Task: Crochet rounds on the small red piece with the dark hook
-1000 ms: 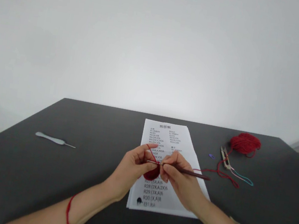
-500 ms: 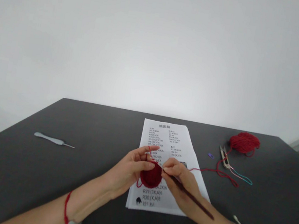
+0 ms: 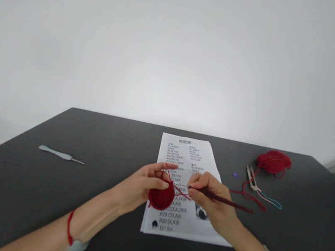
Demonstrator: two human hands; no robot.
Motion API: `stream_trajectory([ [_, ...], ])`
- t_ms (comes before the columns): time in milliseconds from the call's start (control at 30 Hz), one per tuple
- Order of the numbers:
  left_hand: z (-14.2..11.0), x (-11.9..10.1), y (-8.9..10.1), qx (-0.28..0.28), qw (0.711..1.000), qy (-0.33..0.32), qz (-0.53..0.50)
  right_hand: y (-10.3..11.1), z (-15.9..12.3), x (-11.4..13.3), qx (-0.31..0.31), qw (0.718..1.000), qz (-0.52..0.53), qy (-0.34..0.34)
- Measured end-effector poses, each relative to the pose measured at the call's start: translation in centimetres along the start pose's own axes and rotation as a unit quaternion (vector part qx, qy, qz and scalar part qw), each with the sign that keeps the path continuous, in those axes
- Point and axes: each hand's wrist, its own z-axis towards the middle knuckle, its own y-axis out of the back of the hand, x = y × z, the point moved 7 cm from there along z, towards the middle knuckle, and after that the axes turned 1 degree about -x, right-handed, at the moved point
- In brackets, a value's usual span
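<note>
Pinched between thumb and fingers of my left hand [image 3: 149, 181] is a round red crochet piece [image 3: 161, 196]. A strand of red yarn runs over that hand's raised index finger. My right hand [image 3: 212, 193] grips a crochet hook with a dark brown handle [image 3: 228, 201], its thin metal tip pointing left toward the piece. Red strands stretch from the piece's upper right edge to near the fingers of my right hand. Both hands are above printed pattern sheets [image 3: 187, 151], which they partly cover.
A red yarn ball [image 3: 274, 162] lies at the back right, its strand trailing toward my right hand. Beside it are thread snips [image 3: 251, 178] with a coloured cord and a small purple stitch marker [image 3: 236, 175]. A grey-handled crochet hook [image 3: 56, 152] lies on the dark table's left.
My right hand has moved right with the hook, away from the crochet piece, and red strands now span the gap. My left hand and the piece have shifted slightly left.
</note>
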Motion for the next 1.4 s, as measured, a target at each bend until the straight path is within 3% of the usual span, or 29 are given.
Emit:
stream_trajectory([
  [200,0.1,0.3,0.2,0.026,0.999,0.032,0.008,0.2,0.2,0.3,0.023,1.0,0.009,-0.008],
  [333,0.0,0.2,0.0,0.028,0.999,0.033,0.023,0.0,0.4,-0.2,0.036,0.994,0.089,-0.058],
  [500,-0.2,-0.9,-0.4,-0.015,0.988,-0.091,0.121,-1.7,0.3,-1.2,0.054,0.955,0.254,-0.144],
  [600,-0.3,-1.0,-0.6,-0.033,0.98,-0.138,0.143,-2.2,0.2,-1.4,0.022,0.951,0.273,-0.139],
  [733,0.0,-0.7,-0.6,-0.034,0.982,-0.142,0.12,-1.7,0.2,-1.7,-0.019,0.968,0.23,-0.103],
  [933,-0.1,-1.2,-0.6,-0.063,0.979,-0.147,0.123,-0.6,0.1,-1.4,0.007,0.989,0.139,-0.046],
  [1133,-0.2,-1.1,-0.6,-0.071,0.976,-0.153,0.141,-0.6,-0.3,-0.4,-0.021,1.0,0.011,-0.012],
  [1267,-0.2,-1.0,-0.4,-0.081,0.974,-0.149,0.147,-1.0,-0.6,0.3,-0.039,0.992,-0.098,0.061],
  [1400,-0.2,-1.0,-0.4,-0.108,0.97,-0.149,0.157,-1.8,-1.2,1.2,-0.044,0.958,-0.225,0.174],
])
